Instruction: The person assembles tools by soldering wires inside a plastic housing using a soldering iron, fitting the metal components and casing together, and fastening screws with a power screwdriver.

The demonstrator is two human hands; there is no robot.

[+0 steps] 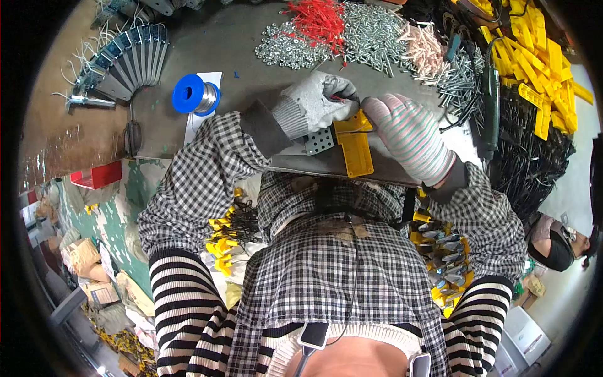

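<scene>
My left hand (317, 100), in a grey knitted glove, is closed above the upper end of a yellow plastic housing (356, 151), with a bit of something red showing at its fingers. My right hand (402, 129), in a striped glove, has its fingers closed at the upper right edge of the same housing. A thin dark strand crosses the housing between the hands. Beside the housing, partly under my left wrist, lies a grey plate with holes (320, 141). What exactly the fingertips pinch is hidden.
Red pins (317, 22), screws (374, 38), pale pink parts (424, 50) and yellow housings (543, 63) are heaped along the far side. A blue solder spool (188, 94) and fanned grey parts (135, 60) lie left. Another person (553, 242) is at the far right.
</scene>
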